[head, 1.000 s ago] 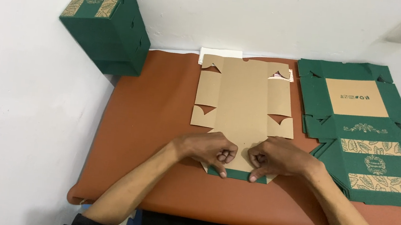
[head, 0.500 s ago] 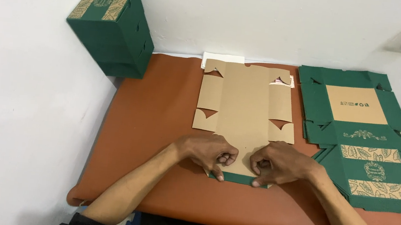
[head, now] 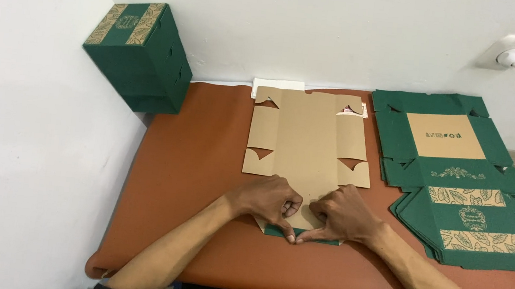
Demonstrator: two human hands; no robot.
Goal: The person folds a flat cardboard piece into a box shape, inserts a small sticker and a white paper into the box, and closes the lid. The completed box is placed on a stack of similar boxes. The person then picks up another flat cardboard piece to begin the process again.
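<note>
We see both hands down on a flat box blank (head: 306, 144), brown side up, lying mid surface (head: 197, 176). Its long axis runs away from us, far end near the wall, near end under the hands at the front edge. Side flaps stick out left and right, with notches between them.

Left hand (head: 267, 201) and right hand (head: 340, 215) sit side by side, knuckles almost touching, on the blank's near end. Fingers curled in on both, thumbs and index tips pressing a narrow green strip (head: 300, 234) of the blank folded up along the near edge. So both hands pinch and press that fold; not released.

A white item (head: 276, 86) peeks out beyond the blank's far left corner, touching the wall; we cannot tell what it is.

Right of the blank, well apart from the hands: a stack of green blanks (head: 457, 184), printed side up, one with a tan square panel, nearer ones with leaf-pattern bands.

Far left corner of the surface: a made-up green box (head: 140, 57), tilted, against the wall.

White socket (head: 510, 53) on the wall upper right.
</note>
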